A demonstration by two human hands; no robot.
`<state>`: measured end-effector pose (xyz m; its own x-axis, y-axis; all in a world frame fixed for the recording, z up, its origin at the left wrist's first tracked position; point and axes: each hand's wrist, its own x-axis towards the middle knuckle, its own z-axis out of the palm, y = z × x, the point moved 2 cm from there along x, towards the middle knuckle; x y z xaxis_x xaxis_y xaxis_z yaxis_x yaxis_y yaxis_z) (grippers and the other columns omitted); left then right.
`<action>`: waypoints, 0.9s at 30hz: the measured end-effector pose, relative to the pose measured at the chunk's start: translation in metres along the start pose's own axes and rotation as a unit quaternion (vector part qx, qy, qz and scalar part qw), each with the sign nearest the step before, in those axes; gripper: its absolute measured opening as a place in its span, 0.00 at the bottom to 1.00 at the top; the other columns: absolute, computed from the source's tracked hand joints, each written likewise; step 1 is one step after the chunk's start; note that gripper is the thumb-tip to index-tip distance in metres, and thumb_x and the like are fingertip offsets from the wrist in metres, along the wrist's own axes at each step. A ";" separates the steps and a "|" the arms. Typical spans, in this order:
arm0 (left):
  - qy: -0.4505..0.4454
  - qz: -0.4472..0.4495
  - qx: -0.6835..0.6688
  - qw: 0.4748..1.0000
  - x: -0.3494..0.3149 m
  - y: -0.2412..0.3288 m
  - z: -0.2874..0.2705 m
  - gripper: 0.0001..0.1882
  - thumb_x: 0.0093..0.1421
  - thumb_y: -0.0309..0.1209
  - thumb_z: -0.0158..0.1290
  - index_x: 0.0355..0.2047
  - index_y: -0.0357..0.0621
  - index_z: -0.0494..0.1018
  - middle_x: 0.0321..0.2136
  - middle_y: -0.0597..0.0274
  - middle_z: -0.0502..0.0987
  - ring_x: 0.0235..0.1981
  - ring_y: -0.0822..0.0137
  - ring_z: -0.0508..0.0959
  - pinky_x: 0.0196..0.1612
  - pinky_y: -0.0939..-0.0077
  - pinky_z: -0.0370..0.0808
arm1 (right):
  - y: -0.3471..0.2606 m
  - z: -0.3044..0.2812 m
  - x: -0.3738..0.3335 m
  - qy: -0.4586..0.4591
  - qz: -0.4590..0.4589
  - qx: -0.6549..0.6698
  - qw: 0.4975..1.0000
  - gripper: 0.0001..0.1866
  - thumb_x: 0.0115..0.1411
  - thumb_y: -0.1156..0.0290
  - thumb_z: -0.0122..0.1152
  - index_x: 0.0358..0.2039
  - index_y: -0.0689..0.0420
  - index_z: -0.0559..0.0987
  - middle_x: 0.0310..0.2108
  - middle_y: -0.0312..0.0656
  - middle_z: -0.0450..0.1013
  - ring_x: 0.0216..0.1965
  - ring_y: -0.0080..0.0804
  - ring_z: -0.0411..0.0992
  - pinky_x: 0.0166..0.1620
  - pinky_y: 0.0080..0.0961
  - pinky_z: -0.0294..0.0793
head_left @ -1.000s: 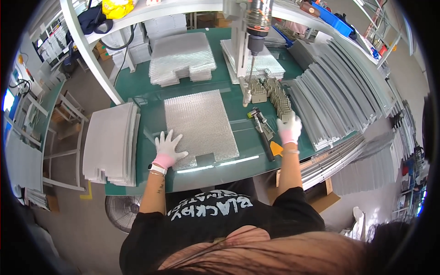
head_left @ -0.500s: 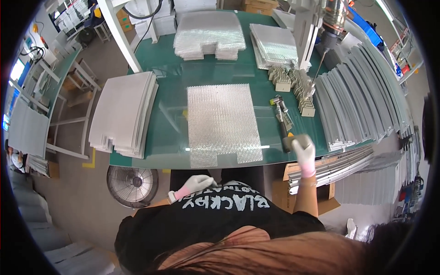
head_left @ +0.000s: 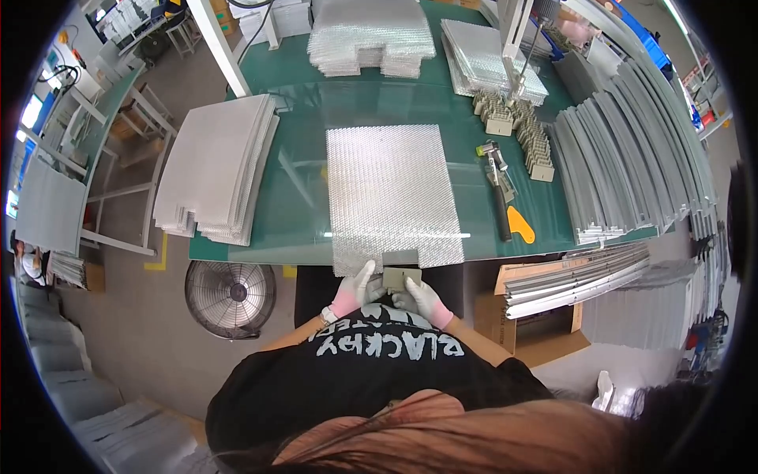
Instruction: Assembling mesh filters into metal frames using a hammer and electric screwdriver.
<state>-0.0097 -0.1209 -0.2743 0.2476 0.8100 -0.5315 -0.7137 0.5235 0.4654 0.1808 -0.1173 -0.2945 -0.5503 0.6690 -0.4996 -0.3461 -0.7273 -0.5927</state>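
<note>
A silver sheet of textured honeycomb-like panel [head_left: 395,189] lies in front of me, its notched near edge overhanging the table. My left hand [head_left: 355,291] is closed at that edge, left of the notch, thumb on top of the sheet and the other fingers mostly hidden. Just in front of the notch, my right hand [head_left: 422,302] grips a small flat beige bracket [head_left: 402,278]. Both hands wear white gloves with pink cuffs. Right of the sheet lie a black-handled hammer [head_left: 500,207] and a yellow-orange handled tool [head_left: 520,225].
Rows of beige brackets [head_left: 534,148] stand at the right, beside tall grey curved panels [head_left: 624,162]. White notched sheets [head_left: 213,170] are stacked at the left, silver ones [head_left: 371,35] at the back. A power driver's shaft [head_left: 530,51] hangs at the back right. A floor fan [head_left: 235,292] stands below.
My right hand has carried the bracket from beside the hammer leftward to the sheet's notch. My left hand has moved up from my lap to the sheet's near edge. The view has shifted slightly.
</note>
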 end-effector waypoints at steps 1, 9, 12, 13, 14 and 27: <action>-0.002 0.015 0.006 1.000 0.000 0.001 -0.001 0.19 0.70 0.38 0.51 0.54 0.38 0.67 0.49 0.54 0.74 0.50 0.57 0.76 0.52 0.63 0.75 | -0.001 0.004 0.001 0.011 -0.006 0.025 1.000 0.18 0.72 0.59 0.50 0.54 0.57 0.71 0.43 0.38 0.74 0.36 0.25 0.72 0.40 0.25 0.76; 0.086 0.052 0.035 0.994 -0.003 0.001 -0.004 0.15 0.67 0.31 0.55 0.48 0.33 0.70 0.45 0.48 0.76 0.45 0.53 0.79 0.51 0.58 0.78 | -0.002 0.007 0.002 -0.040 -0.027 0.079 0.996 0.16 0.72 0.61 0.51 0.51 0.58 0.74 0.41 0.39 0.75 0.34 0.25 0.71 0.38 0.24 0.75; 0.092 0.056 0.030 0.994 -0.005 0.002 -0.002 0.14 0.67 0.31 0.55 0.47 0.32 0.71 0.43 0.49 0.77 0.43 0.53 0.80 0.50 0.58 0.79 | 0.000 0.006 0.003 -0.023 -0.045 0.063 0.997 0.15 0.71 0.62 0.52 0.50 0.58 0.74 0.40 0.39 0.76 0.32 0.25 0.72 0.37 0.24 0.75; 0.100 0.059 0.041 0.992 -0.006 0.003 0.000 0.14 0.67 0.31 0.55 0.46 0.32 0.71 0.43 0.49 0.77 0.42 0.52 0.80 0.50 0.58 0.79 | 0.000 0.005 0.004 0.003 -0.067 0.039 0.997 0.15 0.71 0.62 0.52 0.50 0.59 0.75 0.40 0.40 0.76 0.31 0.25 0.72 0.36 0.24 0.75; 0.101 0.058 0.041 0.992 -0.007 0.002 0.001 0.14 0.67 0.31 0.55 0.46 0.32 0.71 0.43 0.49 0.77 0.42 0.52 0.80 0.50 0.58 0.79 | 0.000 0.005 0.003 0.003 -0.066 0.040 0.997 0.15 0.71 0.62 0.52 0.50 0.59 0.75 0.40 0.40 0.76 0.31 0.25 0.72 0.36 0.24 0.75; 0.087 0.047 0.254 0.962 -0.007 -0.002 0.007 0.18 0.65 0.42 0.57 0.40 0.36 0.78 0.33 0.60 0.80 0.30 0.72 0.79 0.35 0.78 0.77 | -0.017 0.019 0.001 0.075 -0.114 -0.225 0.965 0.17 0.70 0.60 0.54 0.46 0.63 0.77 0.35 0.38 0.77 0.30 0.21 0.73 0.35 0.21 0.75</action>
<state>-0.0049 -0.1258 -0.2666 0.0516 0.8269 -0.5600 -0.3050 0.5470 0.7796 0.1721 -0.1068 -0.2732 -0.3705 0.8427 -0.3905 -0.0605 -0.4415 -0.8952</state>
